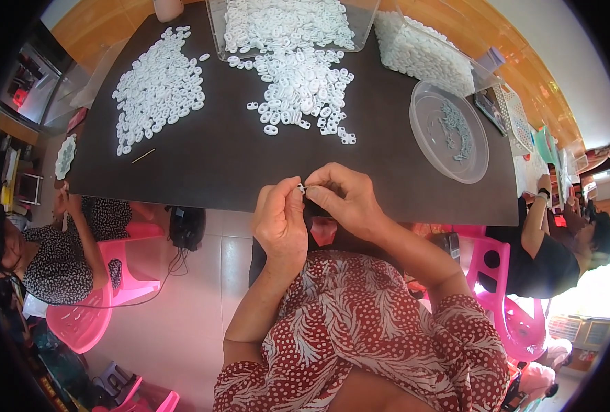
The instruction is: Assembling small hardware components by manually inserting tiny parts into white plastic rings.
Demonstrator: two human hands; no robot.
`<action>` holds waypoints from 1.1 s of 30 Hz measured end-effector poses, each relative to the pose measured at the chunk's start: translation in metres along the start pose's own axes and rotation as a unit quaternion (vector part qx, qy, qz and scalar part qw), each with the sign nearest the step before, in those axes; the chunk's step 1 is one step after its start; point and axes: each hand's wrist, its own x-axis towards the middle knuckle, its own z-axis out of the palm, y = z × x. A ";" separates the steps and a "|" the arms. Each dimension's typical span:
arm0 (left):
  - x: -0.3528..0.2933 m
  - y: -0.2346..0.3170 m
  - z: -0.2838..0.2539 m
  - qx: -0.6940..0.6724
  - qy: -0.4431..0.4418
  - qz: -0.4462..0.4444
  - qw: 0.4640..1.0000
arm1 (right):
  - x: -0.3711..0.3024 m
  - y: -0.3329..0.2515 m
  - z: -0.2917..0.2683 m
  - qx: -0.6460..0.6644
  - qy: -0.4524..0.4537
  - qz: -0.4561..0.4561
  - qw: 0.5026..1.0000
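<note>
Just over the table's near edge, my left hand [280,218] pinches a small white plastic piece [301,187] between thumb and fingertips. My right hand [348,199] meets it from the other side, thumb and forefinger closed at the piece; whatever tiny thing they hold is hidden. Beyond my hands lies a heap of similar white oval pieces with two holes [301,86], spilling from a clear bin [216,31]. To the right, a round clear tray [425,154] holds many small grey metal parts [458,130].
A flat pile of white pieces [161,86] lies left on the dark table [209,147], near a thin gold-coloured stick [143,156]. A clear box of white pieces [425,55] stands far right. People sit at both sides, beside pink chairs [82,319].
</note>
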 end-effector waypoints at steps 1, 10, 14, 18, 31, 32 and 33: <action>0.000 0.000 0.000 0.020 0.001 0.017 1.000 | 0.000 -0.001 0.000 -0.006 -0.004 0.013 1.000; -0.001 -0.001 0.004 0.041 0.003 0.060 0.997 | 0.002 -0.004 0.001 -0.024 -0.010 -0.037 0.999; -0.003 -0.003 0.004 0.036 0.005 0.052 0.998 | 0.000 -0.002 0.004 -0.004 -0.014 -0.028 1.000; -0.002 -0.002 0.001 0.011 0.018 0.029 0.999 | 0.004 -0.003 0.005 -0.030 -0.019 -0.041 0.999; 0.011 -0.001 -0.018 -0.227 0.041 -0.133 0.964 | 0.101 0.019 0.023 -0.427 0.051 -0.340 0.836; 0.011 -0.001 -0.019 -0.235 0.046 -0.138 0.961 | 0.102 0.020 0.025 -0.464 0.039 -0.345 0.815; 0.012 -0.001 -0.020 -0.234 0.046 -0.138 0.961 | 0.103 0.022 0.027 -0.500 0.027 -0.348 0.793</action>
